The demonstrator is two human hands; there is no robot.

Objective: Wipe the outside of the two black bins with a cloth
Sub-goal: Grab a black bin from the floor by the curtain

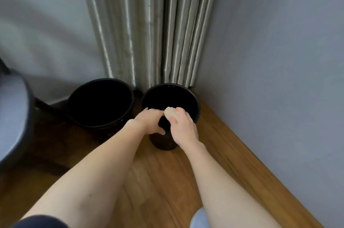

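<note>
Black, round and smooth-walled, two open bins stand side by side on the wood-plank floor (167,181) in a corner. The left bin (101,102) sits at about eleven o'clock from the hands; the right bin (170,95) is just under them, tapering downward. The left hand (149,118) curls over its near rim, thumb on the outer wall. The right hand (183,129) pinches a pale, nubbly cloth (171,112) at that rim. Pleated, satiny curtains (149,26) hang at twelve o'clock.
</note>
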